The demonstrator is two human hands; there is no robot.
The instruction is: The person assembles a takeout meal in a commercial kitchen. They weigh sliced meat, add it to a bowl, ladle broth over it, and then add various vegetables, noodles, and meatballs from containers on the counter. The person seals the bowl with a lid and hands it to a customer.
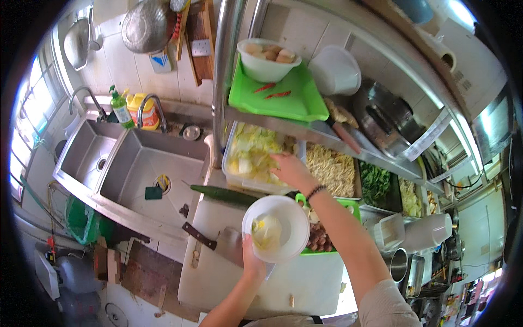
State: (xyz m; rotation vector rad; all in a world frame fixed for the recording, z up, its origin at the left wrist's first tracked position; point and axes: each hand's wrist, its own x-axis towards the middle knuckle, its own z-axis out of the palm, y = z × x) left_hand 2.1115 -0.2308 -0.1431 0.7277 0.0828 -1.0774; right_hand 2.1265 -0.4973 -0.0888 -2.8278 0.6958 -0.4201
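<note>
My left hand grips the rim of a white plastic bowl, tilted above the cutting board, with some cut cabbage inside. Reaching over the right part of a clear tub of cut cabbage is my right hand; its fingertips are at the leaves, and whether they pinch any is hard to tell. A cleaver lies on the white cutting board, partly under the bowl. Behind the bowl lies a long green cucumber. A green tray with reddish-brown food stands under my right forearm.
A double steel sink is at the left. Trays of shredded food and leafy greens stand right of the tub. Above them, a steel shelf holds a green tray, an egg bowl and a knife.
</note>
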